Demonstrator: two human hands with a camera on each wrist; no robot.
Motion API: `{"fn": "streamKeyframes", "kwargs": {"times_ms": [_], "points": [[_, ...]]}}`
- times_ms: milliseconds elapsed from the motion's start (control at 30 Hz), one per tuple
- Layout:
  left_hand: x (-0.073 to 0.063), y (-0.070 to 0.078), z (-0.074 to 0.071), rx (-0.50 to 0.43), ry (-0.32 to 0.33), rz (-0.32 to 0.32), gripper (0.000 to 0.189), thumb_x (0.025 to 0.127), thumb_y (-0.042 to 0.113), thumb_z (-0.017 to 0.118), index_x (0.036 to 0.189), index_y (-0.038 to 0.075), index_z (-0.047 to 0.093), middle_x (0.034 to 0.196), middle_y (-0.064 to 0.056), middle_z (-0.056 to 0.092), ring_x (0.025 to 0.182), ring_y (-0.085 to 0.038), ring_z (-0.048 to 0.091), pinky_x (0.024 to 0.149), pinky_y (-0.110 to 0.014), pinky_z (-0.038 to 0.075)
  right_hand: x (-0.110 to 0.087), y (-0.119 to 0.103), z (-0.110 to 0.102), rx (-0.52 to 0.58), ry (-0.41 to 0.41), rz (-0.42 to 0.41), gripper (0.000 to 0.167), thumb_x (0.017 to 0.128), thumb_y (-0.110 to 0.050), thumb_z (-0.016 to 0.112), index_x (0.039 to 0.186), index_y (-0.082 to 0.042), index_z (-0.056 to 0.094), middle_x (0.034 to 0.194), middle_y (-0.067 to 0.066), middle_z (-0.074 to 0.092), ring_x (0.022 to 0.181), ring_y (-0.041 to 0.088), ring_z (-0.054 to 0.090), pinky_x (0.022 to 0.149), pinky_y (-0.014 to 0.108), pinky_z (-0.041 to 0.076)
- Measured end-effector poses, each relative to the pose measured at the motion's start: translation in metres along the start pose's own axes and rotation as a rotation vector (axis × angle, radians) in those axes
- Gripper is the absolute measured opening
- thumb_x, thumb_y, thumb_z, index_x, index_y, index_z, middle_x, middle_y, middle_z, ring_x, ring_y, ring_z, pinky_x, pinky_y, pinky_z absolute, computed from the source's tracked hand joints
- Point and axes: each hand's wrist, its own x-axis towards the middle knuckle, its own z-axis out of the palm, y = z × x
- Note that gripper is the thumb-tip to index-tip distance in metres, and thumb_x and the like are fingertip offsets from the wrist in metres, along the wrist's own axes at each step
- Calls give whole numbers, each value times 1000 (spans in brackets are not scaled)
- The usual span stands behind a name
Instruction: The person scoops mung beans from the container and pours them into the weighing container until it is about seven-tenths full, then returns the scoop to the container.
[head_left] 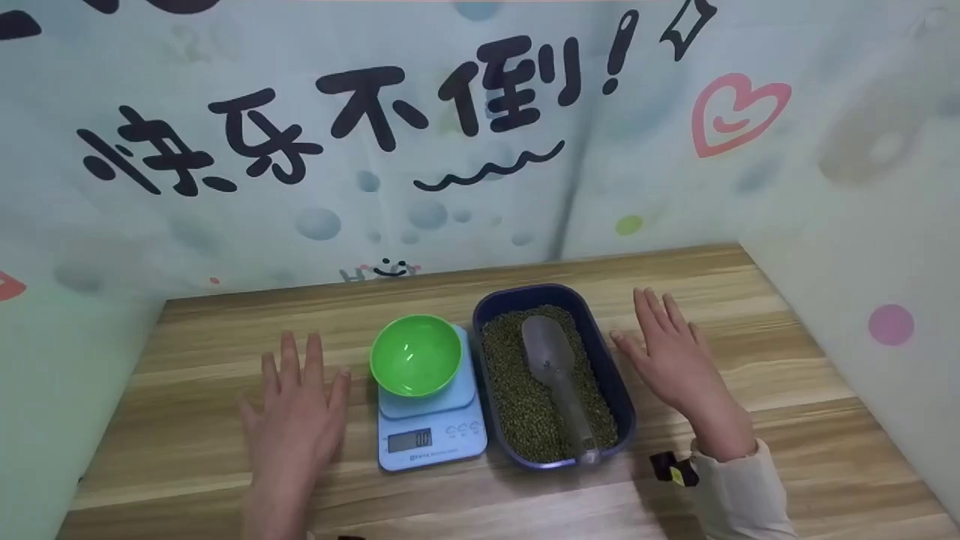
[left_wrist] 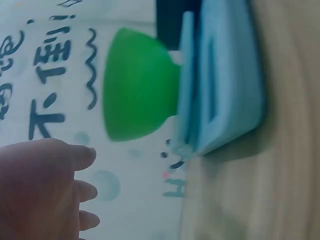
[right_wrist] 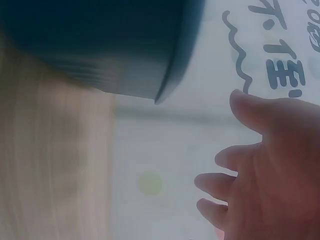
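My left hand [head_left: 295, 412], fingers spread and straight, is to the left of a light blue kitchen scale [head_left: 442, 442] and holds nothing. A green bowl [head_left: 417, 355] sits on the scale's platform, and the display reads 0.0. Right of the scale stands a dark blue tub [head_left: 628, 424] of small green beans [head_left: 525, 405], like mung beans. A clear plastic scoop [head_left: 556, 367] lies on the beans, its handle toward the front rim. On the tub's right side my right hand [head_left: 679, 367] has its fingers extended, with nothing in it. Both wrist views show the hands apart from these things.
The wood-grain table [head_left: 555, 502] ends at a printed backdrop [head_left: 480, 217] with black lettering behind it. White side walls [head_left: 885, 247] rise at left and right. A black strap piece with a yellow mark [head_left: 675, 470] is at the right wrist.
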Motion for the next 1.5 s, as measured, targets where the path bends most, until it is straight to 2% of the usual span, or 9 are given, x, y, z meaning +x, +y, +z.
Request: {"fn": "streamKeyframes", "kwargs": {"times_ms": [133,233,433,600,767,933,1100,1233,1500], "points": [[-5,-4,-16,-63,15,-27,71,90,59,17,143,13,8,147,-12,-10,130,-40,-8,85,-71,-5,-1,2,2,13,-7,3,75,90,-57,29,143,-11,1,147,13,7,133,33,1,98,59,4],[-8,-7,-25,-91,-21,-32,71,91,57,21,143,11,11,147,-15,-8,130,-42,-4,85,-71,-1,-1,2,2,49,-11,1,75,91,-55,31,143,-11,0,147,13,8,133,34,2,97,60,4],[-8,-8,-30,-126,-233,34,68,89,52,38,137,4,31,140,-23,24,125,-44,23,91,-63,20,-1,-5,-7,152,17,-33,71,91,-53,32,143,-14,5,146,14,15,132,37,6,97,60,7],[-8,-2,-20,-159,-361,33,58,86,50,48,125,7,47,108,-14,58,93,-31,55,75,-47,42,-20,-13,-17,212,-28,-54,66,90,-55,32,143,-19,15,130,16,45,117,39,38,90,55,28],[-2,4,-1,-240,-417,16,43,84,44,55,110,10,57,84,-3,59,71,-16,52,60,-32,42,-35,-36,-29,210,-65,-99,62,89,-56,36,140,-23,26,99,1,62,82,18,59,72,41,44],[-2,-6,20,-380,-471,-12,35,82,44,59,95,12,63,76,-2,58,67,-16,50,58,-30,41,-41,-66,-19,44,-196,-152,73,82,-62,43,140,-21,28,66,-11,55,51,7,48,48,29,39],[-3,-14,35,-429,-496,43,28,79,40,64,83,12,62,70,-1,54,64,-16,47,55,-30,38,-46,-81,-7,-115,-326,-198,82,75,-62,55,140,-23,25,52,-7,44,45,11,41,41,30,33],[-1,-18,41,-457,-512,72,27,77,38,67,77,12,59,70,-2,53,64,-16,46,56,-30,37,-47,-83,-2,-166,-333,-229,80,75,-47,65,140,-20,27,51,-6,44,45,11,40,41,31,32],[-1,-20,43,-472,-504,62,26,76,39,67,82,14,62,76,-1,56,71,-16,48,62,-31,38,-45,-80,5,-181,-311,-197,75,79,-37,61,141,-15,24,54,-4,43,46,13,39,40,31,32]]}}
